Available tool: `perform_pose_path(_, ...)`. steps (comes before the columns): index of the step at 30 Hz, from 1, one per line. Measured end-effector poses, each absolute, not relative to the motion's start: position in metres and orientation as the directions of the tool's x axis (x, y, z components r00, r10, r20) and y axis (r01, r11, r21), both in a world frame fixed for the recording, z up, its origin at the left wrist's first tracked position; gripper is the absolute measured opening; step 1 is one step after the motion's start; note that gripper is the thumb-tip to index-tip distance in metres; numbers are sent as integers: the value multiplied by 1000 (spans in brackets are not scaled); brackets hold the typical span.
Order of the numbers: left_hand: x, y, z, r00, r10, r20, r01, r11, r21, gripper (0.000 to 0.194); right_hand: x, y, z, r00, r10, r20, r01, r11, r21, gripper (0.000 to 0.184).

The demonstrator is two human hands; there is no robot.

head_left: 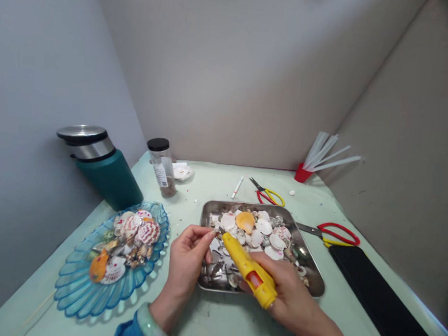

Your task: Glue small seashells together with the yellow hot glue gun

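My right hand (283, 282) is wrapped round a yellow hot glue gun (246, 261), its nozzle pointing up and left. Close to that nozzle, the fingertips of my left hand (189, 255) pinch something small that I cannot make out. Both hands are over the near part of a metal tray (318, 277) of seashells. Among the shells in it are an orange scallop shell (245, 221) and several white ones. A green bangle (151, 327) circles my left wrist.
On the left, a blue scalloped dish (73, 285) holds more shells, with a teal bottle (110, 178) and a black-lidded jar (162, 169) behind. Scissors (270, 196), larger scissors (338, 235), a black slab (376, 296) and a red cup (302, 173) of glue sticks lie beyond and right.
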State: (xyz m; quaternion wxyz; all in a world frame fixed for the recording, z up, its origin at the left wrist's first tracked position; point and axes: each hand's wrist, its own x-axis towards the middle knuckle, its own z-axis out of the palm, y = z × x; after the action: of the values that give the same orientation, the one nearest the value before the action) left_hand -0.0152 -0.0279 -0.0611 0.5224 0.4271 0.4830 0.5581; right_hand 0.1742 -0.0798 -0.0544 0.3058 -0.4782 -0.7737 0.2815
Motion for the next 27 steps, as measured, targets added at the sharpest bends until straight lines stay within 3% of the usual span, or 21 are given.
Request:
perform_pose_path(12, -15, -27, -61, -97, 995, -17, -171, 1, 985, 21, 174, -79, -50, -391, 900, 194, 523, 390, -758, 12)
perform_pose_path(27, -15, -27, -61, -106, 994, -18, -171, -1, 985, 24, 175, -80, -57, -307, 930, 203, 580, 352, -735, 17)
